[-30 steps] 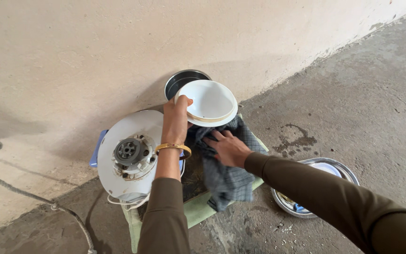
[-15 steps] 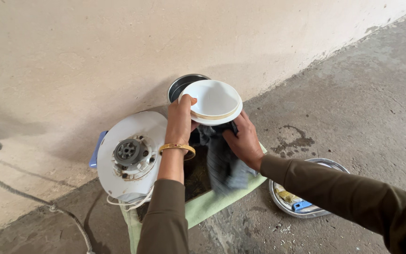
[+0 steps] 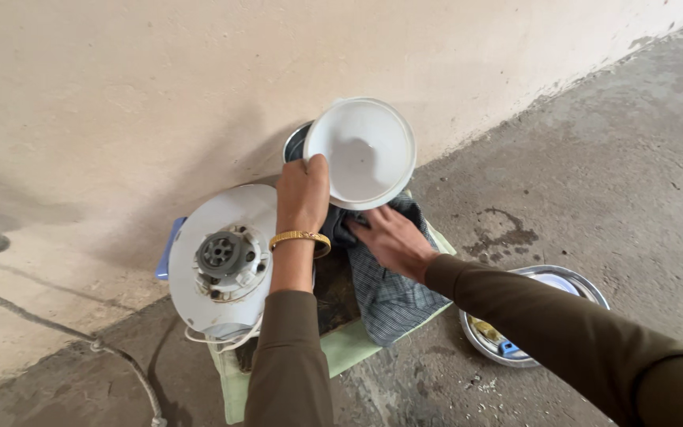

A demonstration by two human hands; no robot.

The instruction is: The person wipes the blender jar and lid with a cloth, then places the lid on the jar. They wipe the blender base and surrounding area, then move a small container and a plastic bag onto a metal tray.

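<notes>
Left hand grips the rim of a white bowl-shaped cover, tilted and raised above a steel pot at the far wall. Right hand rests flat, fingers loose, on a checked cloth over the green mat; a white motor base lies left

A white bowl-shaped part is held tilted at upper centre by the left hand. A checked cloth is pressed by the right hand just below.

Soft, even daylight, sharp throughout, with faint shadows on the wall and slight wide-angle bending at edges.
</notes>
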